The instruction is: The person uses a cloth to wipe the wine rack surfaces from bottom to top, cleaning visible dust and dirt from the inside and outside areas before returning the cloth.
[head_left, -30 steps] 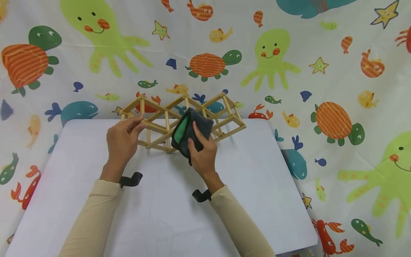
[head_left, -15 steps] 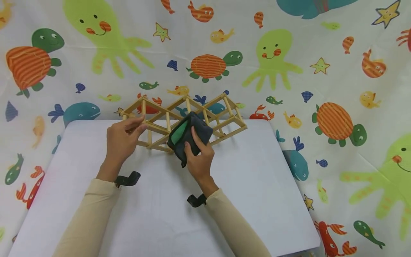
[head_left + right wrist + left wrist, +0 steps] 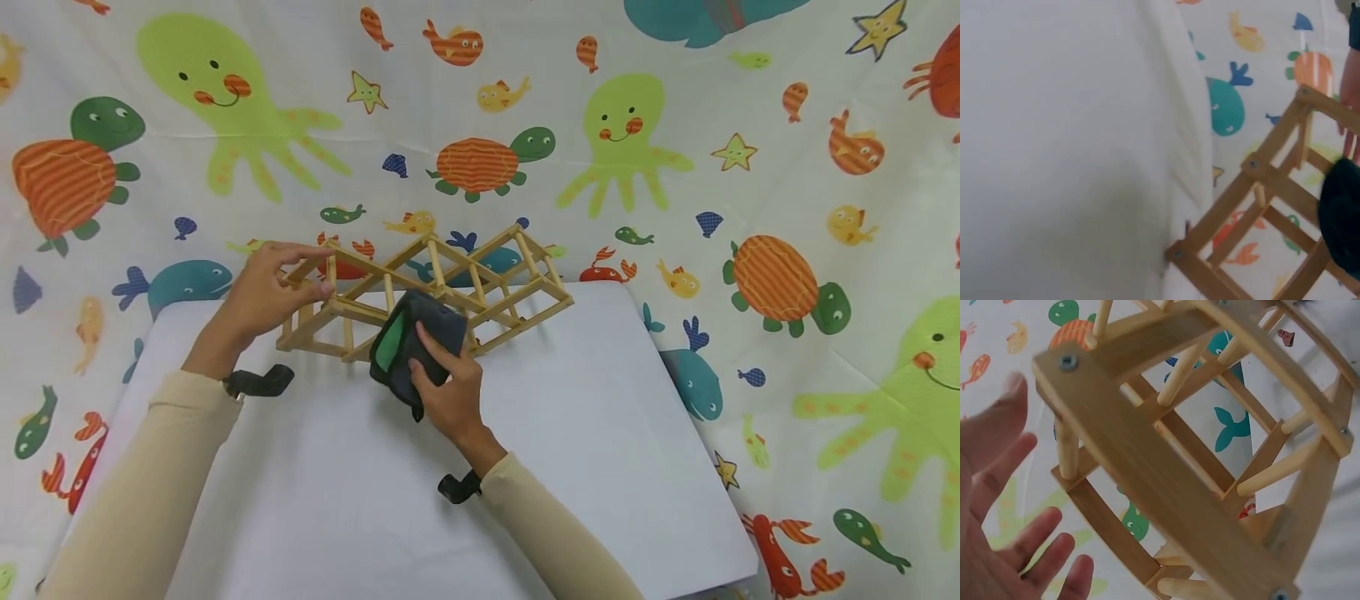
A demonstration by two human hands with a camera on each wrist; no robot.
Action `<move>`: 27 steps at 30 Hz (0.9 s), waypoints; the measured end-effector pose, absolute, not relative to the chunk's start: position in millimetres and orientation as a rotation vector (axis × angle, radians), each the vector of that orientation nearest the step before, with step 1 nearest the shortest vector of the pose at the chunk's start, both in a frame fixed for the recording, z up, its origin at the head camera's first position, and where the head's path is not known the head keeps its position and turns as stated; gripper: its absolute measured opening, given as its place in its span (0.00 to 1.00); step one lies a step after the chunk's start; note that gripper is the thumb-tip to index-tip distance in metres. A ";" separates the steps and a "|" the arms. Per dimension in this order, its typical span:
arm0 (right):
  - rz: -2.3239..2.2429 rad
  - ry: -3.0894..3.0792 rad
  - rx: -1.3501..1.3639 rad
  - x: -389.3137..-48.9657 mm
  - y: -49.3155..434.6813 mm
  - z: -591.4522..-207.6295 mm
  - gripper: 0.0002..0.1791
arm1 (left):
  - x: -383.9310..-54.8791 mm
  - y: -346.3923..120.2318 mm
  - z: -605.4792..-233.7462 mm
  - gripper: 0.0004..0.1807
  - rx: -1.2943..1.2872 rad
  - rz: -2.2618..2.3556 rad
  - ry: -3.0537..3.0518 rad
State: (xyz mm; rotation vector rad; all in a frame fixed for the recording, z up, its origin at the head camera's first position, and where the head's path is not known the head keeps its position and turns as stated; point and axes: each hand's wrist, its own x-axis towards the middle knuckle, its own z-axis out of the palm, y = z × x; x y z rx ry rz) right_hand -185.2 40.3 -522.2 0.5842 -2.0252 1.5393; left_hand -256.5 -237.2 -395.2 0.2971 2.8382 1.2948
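Note:
A folding wooden lattice rack (image 3: 360, 310), made of flat slats joined by round dowels, stands at the back of the table. My left hand (image 3: 258, 287) is at its left end, thumb and fingers spread beside the upper corner. In the left wrist view the fingers of this hand (image 3: 1035, 544) are apart from the near slat (image 3: 1147, 459), with nothing between them. My right hand (image 3: 453, 396) grips a folded dark grey cloth (image 3: 435, 329) with a green inner side, in front of the rack's middle. The right wrist view shows only part of the dark cloth (image 3: 1341, 212) against the slats.
The rack stands on a white table (image 3: 600, 458). Close behind it hangs a white curtain (image 3: 540, 50) printed with sea animals. A black wrist camera (image 3: 258, 382) sits on the left wrist, another black camera (image 3: 459, 487) on the right.
My left hand has spread its fingers and shifted left and up from the corner post. The right hand with the cloth has moved left and down along the rack.

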 end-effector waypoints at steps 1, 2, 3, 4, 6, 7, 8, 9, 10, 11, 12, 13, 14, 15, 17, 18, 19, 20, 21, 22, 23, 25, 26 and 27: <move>1.554 -1.979 0.544 -187.7 38.8 -519.1 0.29 | -262.8 -237.9 -392.6 0.35 0.321 1.278 2.806; 1.562 -1.952 0.499 -189.7 37.0 -517.3 0.29 | -268.9 -238.8 -390.8 0.35 0.356 1.270 2.764; 1.573 -1.941 0.464 -191.2 35.2 -516.3 0.29 | -274.0 -239.6 -389.5 0.36 0.384 1.254 2.725; 1.586 -1.946 0.439 -191.9 33.2 -516.6 0.30 | -277.9 -240.6 -388.6 0.37 0.392 1.244 2.679; 1.610 -2.018 0.414 -189.8 29.5 -520.7 0.30 | -283.0 -242.8 -387.6 0.40 0.387 1.221 2.600; 1.616 -2.084 0.424 -187.2 27.9 -523.6 0.31 | -285.1 -243.6 -388.0 0.40 0.379 1.216 2.569; 1.606 -2.156 0.444 -184.1 26.4 -527.7 0.31 | -286.8 -244.1 -388.7 0.41 0.370 1.212 2.547; 1.593 -2.225 0.475 -180.6 25.4 -531.3 0.31 | -288.1 -244.4 -389.5 0.42 0.354 1.208 2.535; 1.579 -2.285 0.507 -176.9 24.7 -534.4 0.31 | -289.3 -244.2 -390.3 0.42 0.343 1.208 2.524; 1.568 -2.327 0.543 -173.7 24.2 -536.7 0.31 | -290.5 -243.5 -391.1 0.42 0.342 1.204 2.520; 1.564 -2.350 0.580 -171.5 23.7 -537.8 0.31 | -292.1 -242.7 -392.0 0.42 0.344 1.209 2.515; 1.562 -2.348 0.617 -169.5 23.1 -537.9 0.31 | -292.4 -241.9 -393.0 0.41 0.345 1.213 2.512; 1.572 -2.323 0.648 -168.5 22.1 -535.9 0.31 | -292.4 -241.2 -393.5 0.42 0.347 1.215 2.512; 1.591 -2.287 0.677 -168.5 20.6 -531.3 0.31 | -292.3 -240.6 -393.6 0.42 0.346 1.214 2.513; 1.624 -2.195 0.731 -171.1 15.7 -518.1 0.30 | -291.5 -240.1 -392.5 0.42 0.343 1.202 2.524; 1.638 -2.152 0.749 -173.4 12.5 -510.0 0.30 | -291.3 -240.4 -392.0 0.42 0.342 1.198 2.529; 1.645 -2.113 0.764 -175.8 8.9 -501.0 0.29 | -291.1 -240.4 -391.3 0.42 0.343 1.191 2.535; 1.651 -2.081 0.772 -178.7 5.0 -492.2 0.30 | -290.7 -240.4 -390.4 0.42 0.356 1.194 2.538; 1.656 -2.060 0.776 -181.6 1.1 -483.8 0.30 | -290.6 -240.7 -390.0 0.41 0.366 1.194 2.540; 1.656 -2.047 0.779 -184.9 -3.0 -476.5 0.30 | -290.4 -240.8 -389.7 0.40 0.376 1.200 2.540; 1.652 -2.049 0.781 -188.2 -6.8 -470.3 0.30 | -290.5 -241.2 -389.8 0.39 0.389 1.212 2.538; 1.622 -2.102 0.788 -194.5 -13.4 -462.5 0.31 | -290.1 -241.5 -389.9 0.37 0.412 1.228 2.538; 1.602 -2.147 0.789 -197.1 -15.6 -461.4 0.31 | -289.8 -241.8 -390.1 0.37 0.420 1.235 2.537; 1.586 -2.195 0.787 -199.1 -16.7 -462.1 0.32 | -289.7 -242.1 -390.6 0.36 0.421 1.230 2.541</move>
